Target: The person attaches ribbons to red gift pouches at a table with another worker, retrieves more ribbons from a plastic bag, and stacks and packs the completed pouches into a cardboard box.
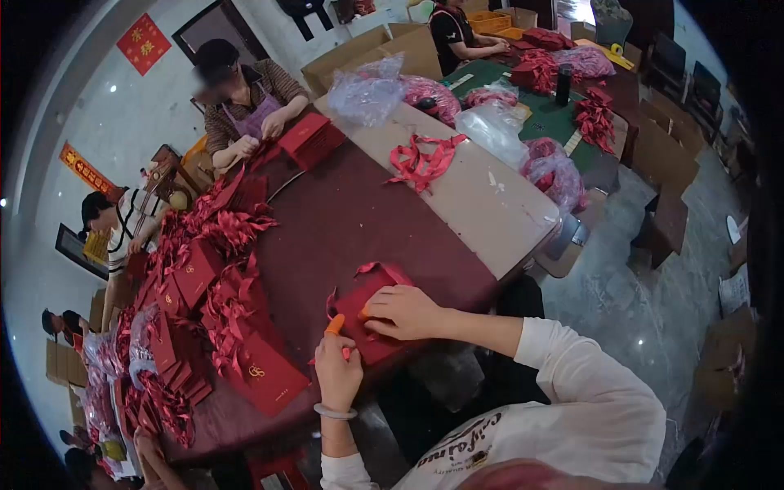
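Observation:
A red paper gift bag (369, 336) lies flat at the table's near edge, with a red ribbon (369, 267) at its far end. My left hand (339, 371) is at the bag's left edge, fingers bent together on it; an orange cover is on one fingertip, with pink on another. From the right, my right hand (400, 313) rests over the bag, fingers curled down onto it. A bit of orange shows at its fingertips, which are partly hidden. Left of my hands lies a red bag with a gold logo (265, 374).
Piles of red bags with ribbons (192, 273) cover the table's left side. Across the dark red tabletop (359, 212), a person (245, 114) handles ribbon beside a stack of red bags (312, 140). Loose ribbons (425, 161) lie on a beige board (498, 204). Other people work farther off.

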Demonstrator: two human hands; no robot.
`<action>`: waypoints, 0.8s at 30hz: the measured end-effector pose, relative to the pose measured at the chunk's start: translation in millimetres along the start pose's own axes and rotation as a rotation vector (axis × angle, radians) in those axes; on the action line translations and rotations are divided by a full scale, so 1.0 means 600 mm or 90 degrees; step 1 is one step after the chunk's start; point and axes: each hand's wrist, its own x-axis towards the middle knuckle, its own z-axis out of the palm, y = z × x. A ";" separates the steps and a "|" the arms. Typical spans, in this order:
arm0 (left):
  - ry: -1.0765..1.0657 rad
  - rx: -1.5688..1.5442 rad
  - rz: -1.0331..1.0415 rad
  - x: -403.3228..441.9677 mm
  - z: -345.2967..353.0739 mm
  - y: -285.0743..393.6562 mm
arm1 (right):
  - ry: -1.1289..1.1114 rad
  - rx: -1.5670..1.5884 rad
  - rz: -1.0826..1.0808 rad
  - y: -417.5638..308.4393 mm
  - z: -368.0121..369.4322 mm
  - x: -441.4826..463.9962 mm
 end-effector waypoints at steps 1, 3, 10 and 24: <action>-0.021 -0.054 -0.048 -0.001 -0.001 0.004 | 0.017 -0.049 0.015 0.000 0.007 0.000; -0.027 -0.075 -0.065 -0.001 -0.004 0.018 | -0.008 -0.029 0.059 -0.004 0.012 -0.005; 0.004 0.056 -0.057 -0.014 0.010 0.024 | 0.023 -0.103 -0.010 -0.017 0.015 -0.012; 0.095 0.178 -0.115 -0.102 -0.035 -0.020 | -0.031 -0.155 -0.077 -0.011 0.018 -0.011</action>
